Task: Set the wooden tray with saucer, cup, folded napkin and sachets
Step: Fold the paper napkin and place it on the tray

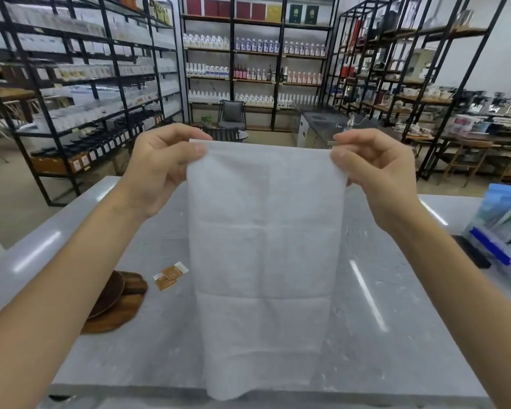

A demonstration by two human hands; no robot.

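A white napkin (263, 246) hangs unfolded in front of me, with crease lines across it. My left hand (160, 169) pinches its top left corner and my right hand (375, 172) pinches its top right corner, both raised above the grey counter (381, 320). On the counter at the left lies a dark wooden tray (121, 311) with a dark saucer (109, 293) on it, partly hidden by my left forearm. Two orange-brown sachets (170, 274) lie just right of the tray. No cup is in view.
A clear plastic bag (502, 231) with blue and white items sits at the counter's right edge, beside a dark flat object (472, 252). Black metal shelves (257, 63) full of bottles and boxes stand beyond the counter.
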